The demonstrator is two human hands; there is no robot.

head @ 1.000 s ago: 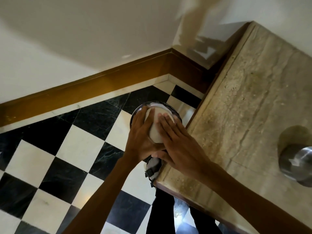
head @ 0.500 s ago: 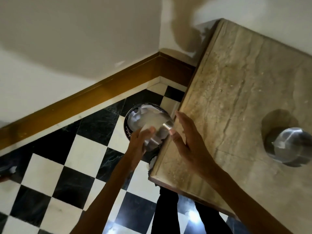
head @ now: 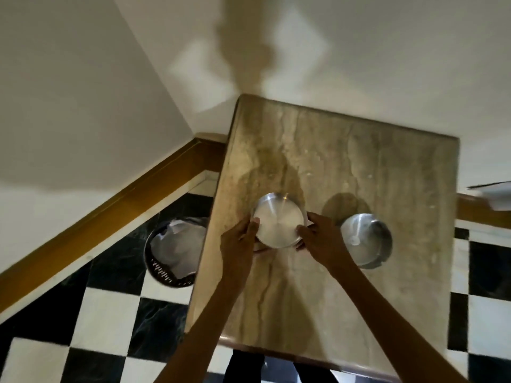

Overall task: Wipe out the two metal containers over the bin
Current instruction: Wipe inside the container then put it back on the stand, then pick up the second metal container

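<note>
A round metal container (head: 278, 219) is held over the stone table (head: 359, 167), near its left part. My left hand (head: 240, 239) grips its left rim and my right hand (head: 320, 239) grips its right rim. A bit of white shows behind the fingers of my right hand; I cannot tell what it is. The second metal container (head: 367, 240) stands on the table just right of my right hand, with a small white scrap inside. The dark round bin (head: 174, 252) with white paper in it sits on the floor left of the table.
The table stands against a white wall, in a corner with a brown skirting board (head: 110, 211). The floor is black and white tiles (head: 105, 308). A white object (head: 495, 196) pokes in at the right edge. My dark trouser legs show below the table's near edge.
The container was over the bin a second ago with both hands on it. It has moved right and now is over the table, held by both hands. The view has swung right.
</note>
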